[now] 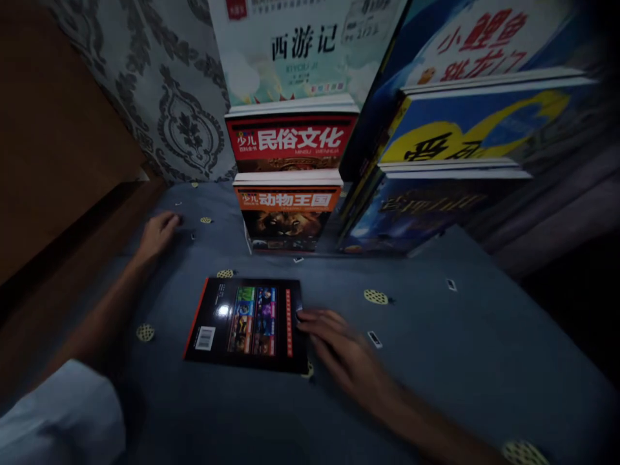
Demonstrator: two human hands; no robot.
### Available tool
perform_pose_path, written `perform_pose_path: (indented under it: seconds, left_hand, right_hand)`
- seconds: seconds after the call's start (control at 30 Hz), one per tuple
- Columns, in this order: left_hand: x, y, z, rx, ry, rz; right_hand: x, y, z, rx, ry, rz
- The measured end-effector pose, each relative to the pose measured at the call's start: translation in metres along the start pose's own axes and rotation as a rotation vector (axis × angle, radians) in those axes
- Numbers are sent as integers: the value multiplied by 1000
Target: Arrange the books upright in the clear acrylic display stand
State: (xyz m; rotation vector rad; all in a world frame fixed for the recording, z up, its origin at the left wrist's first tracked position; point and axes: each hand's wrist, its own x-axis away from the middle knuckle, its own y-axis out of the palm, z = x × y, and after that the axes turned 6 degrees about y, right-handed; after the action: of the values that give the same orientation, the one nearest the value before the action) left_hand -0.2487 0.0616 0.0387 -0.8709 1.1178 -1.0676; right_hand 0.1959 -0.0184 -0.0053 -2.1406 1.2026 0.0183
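Note:
A thin black book [256, 326] with a red spine lies back cover up on the blue cloth, its barcode and rows of small colour pictures showing. At its right edge, my right hand [343, 349] touches the cover with stretched fingertips; the hand is open. Farther off to the left, my left hand [159, 232] rests on the cloth, loosely open with slightly bent fingers and nothing seen in it. Beyond the black book stand an orange-and-black book with a lion [290, 223] and a red-topped book [295, 139], stacked in tiers.
A pale green book [290, 48] rises at the back. On the right side of the rack stand a dark blue book [426, 206], a blue-and-yellow book [479, 126] and a larger book [475, 39]. Brown wood [58, 142] borders the left, beside patterned wallpaper [188, 126].

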Motion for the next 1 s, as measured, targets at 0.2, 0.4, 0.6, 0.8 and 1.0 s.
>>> perform_pose_path:
  seconds: [0.2, 0.4, 0.6, 0.8, 1.0]
  left_hand:
    - [133, 14, 77, 54, 188, -97]
    - [183, 28, 115, 40, 216, 23]
    - [178, 47, 152, 61, 305, -15]
    - [168, 65, 215, 150, 444, -55]
    - [160, 65, 252, 207, 487, -21]
  right_hand:
    - [1, 3, -1, 43, -14, 1]
    - [4, 7, 1, 126, -14, 3]
    - [22, -12, 33, 293, 76, 75]
    - [52, -61, 64, 371, 133, 190]
    - [72, -86, 63, 418, 148, 256]
